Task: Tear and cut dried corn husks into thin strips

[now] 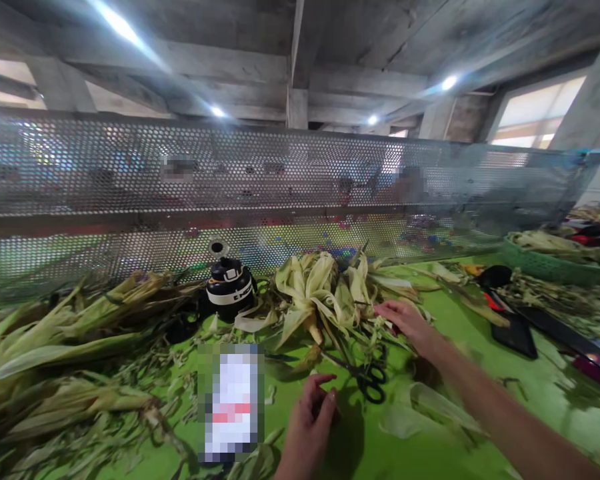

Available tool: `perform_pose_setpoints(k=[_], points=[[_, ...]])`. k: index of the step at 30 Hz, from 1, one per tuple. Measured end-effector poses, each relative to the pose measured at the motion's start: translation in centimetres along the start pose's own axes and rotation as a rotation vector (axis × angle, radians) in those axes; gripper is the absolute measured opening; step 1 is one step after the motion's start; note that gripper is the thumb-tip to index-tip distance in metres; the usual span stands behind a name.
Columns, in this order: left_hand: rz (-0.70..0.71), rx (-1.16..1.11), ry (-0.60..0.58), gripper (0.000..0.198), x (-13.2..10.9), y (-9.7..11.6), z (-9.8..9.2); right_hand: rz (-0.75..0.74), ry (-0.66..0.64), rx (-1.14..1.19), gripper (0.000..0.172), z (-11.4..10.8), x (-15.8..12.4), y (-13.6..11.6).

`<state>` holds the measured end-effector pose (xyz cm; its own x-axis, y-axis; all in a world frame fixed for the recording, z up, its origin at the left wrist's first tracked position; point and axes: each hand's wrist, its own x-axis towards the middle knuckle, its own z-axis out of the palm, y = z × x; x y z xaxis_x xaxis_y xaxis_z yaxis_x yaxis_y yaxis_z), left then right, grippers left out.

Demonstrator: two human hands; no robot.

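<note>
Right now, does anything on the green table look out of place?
Yes: the scissors lie loose near the left hand, perhaps an odd spot for a sharp tool. Scraps are strewn over the table, which looks untidy.

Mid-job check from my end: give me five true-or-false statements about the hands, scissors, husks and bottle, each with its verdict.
1. The scissors lie on the green table. True.
2. The right hand is to the right of the pale husk bundle in view. True.
3. The right hand has its fingers through the scissors' handles. False: the handles lie free of both hands.
4. The black bottle carries a white band. True.
5. The black bottle stands to the right of the pale husk bundle. False: it stands to the left of it.
</note>
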<state>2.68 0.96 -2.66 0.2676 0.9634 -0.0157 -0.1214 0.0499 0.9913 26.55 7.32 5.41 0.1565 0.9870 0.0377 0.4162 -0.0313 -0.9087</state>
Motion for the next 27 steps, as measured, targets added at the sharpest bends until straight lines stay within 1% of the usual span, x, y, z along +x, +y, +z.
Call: perform_pose_setpoints(k=[3, 5, 6, 8, 10, 12, 14, 16, 19, 22, 24, 27], points=[[0.026, 0.016, 0.005, 0.046, 0.2, -0.8, 0.1, -0.010, -0.072, -0.162, 0.042, -1.1, 2.2, 0.4], [0.044, 0.021, 0.033, 0.046, 0.4, -1.5, 0.3, -0.039, -0.060, -0.270, 0.039, -1.8, 3.7, 0.7], [0.052, 0.020, 0.047, 0.046, 0.4, -1.7, 0.4, -0.058, -0.019, -0.318, 0.036, -2.1, 4.4, 0.8], [0.063, 0.016, 0.065, 0.047, 0.4, -2.0, 0.5, -0.093, 0.108, -0.403, 0.029, -2.5, 5.7, 0.9], [0.072, 0.011, 0.071, 0.048, 0.4, -2.0, 0.5, -0.099, 0.223, -0.477, 0.027, -2.8, 6.9, 0.9], [0.060, 0.008, 0.042, 0.048, 0.4, -1.7, 0.3, -0.072, 0.269, -0.540, 0.024, -2.8, 8.0, 0.8], [0.030, 0.004, 0.001, 0.048, 0.3, -1.2, 0.2, -0.041, 0.262, -0.588, 0.022, -2.5, 8.8, 0.8], [0.009, 0.000, -0.012, 0.047, 0.2, -0.9, 0.1, -0.026, 0.234, -0.618, 0.024, -1.7, 9.6, 0.7], [0.013, 0.006, 0.016, 0.046, 0.1, -0.8, 0.3, -0.014, 0.183, -0.641, 0.028, 0.0, 10.7, 0.4], [0.035, 0.023, 0.064, 0.043, 0.0, -1.0, 0.7, 0.022, 0.151, -0.658, 0.027, 1.4, 11.6, 0.1], [0.038, 0.030, 0.071, 0.041, 0.0, -1.1, 0.8, 0.053, 0.154, -0.661, 0.028, 1.8, 12.1, 0.0], [0.010, 0.036, 0.022, 0.039, 0.0, -0.8, 0.7, 0.079, 0.160, -0.638, 0.029, 1.9, 12.6, 0.0]])
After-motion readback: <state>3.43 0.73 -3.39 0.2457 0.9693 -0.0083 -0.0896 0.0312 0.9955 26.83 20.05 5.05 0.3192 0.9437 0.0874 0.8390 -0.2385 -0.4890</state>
